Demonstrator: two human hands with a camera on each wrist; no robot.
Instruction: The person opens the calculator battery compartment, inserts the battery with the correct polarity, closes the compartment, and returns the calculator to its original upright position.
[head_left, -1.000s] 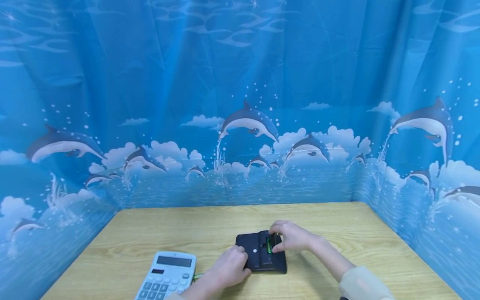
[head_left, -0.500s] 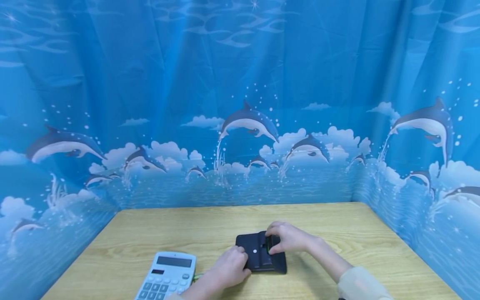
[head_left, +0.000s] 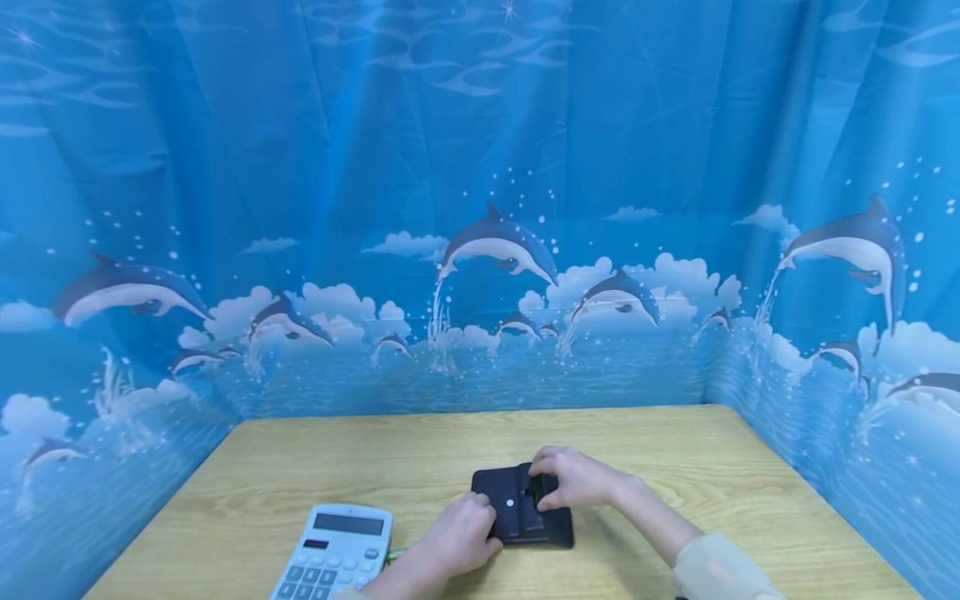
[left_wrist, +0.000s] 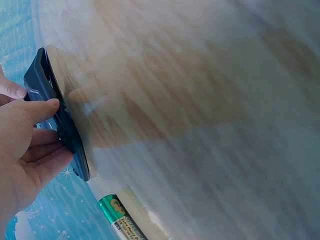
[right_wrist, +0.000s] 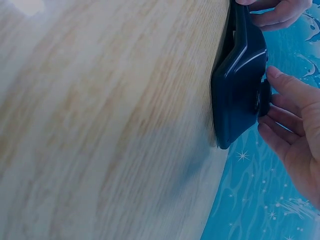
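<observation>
A black, wedge-shaped device (head_left: 495,483) lies back side up on the table, with a small white dot on its back. My left hand (head_left: 463,533) grips its left near edge, thumb and fingertips around the rim in the left wrist view. Over the battery compartment on the right half is my right hand (head_left: 577,479). Its thumb and fingers pinch a small black battery cover (right_wrist: 265,97), close against the device's back in the right wrist view. Only a trace of green shows at the compartment beside the right fingertips; the rest of it is hidden.
A white calculator (head_left: 337,546) lies on the wooden table (head_left: 360,450) left of my left forearm. Beside it is a green-ended battery (left_wrist: 120,215), partly hidden by the forearm in the head view. A blue dolphin-print curtain (head_left: 480,250) encloses the table's back and sides.
My right hand has shifted slightly left with the cover, over the compartment. The green battery visible inside it a second ago is now nearly covered. My left hand has stayed in place.
</observation>
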